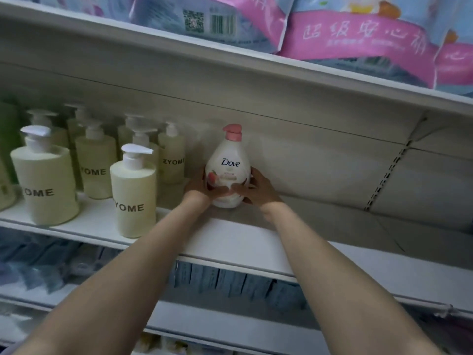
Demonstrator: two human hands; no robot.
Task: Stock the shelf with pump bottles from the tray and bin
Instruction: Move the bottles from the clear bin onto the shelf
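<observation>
Dove bottle (227,166) upright on shelf (256,234), just right of yellow bottles (133,193) | left hand (198,187), right hand (257,189) clasp its base from either side; equally near | long axis vertical; release next

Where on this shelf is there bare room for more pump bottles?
Free: the white shelf board right of the white pink-capped Dove pump bottle, which both hands hold. A narrow gap lies between it and the pale yellow ZYOME pump bottles. Left of that is crowded.
</observation>
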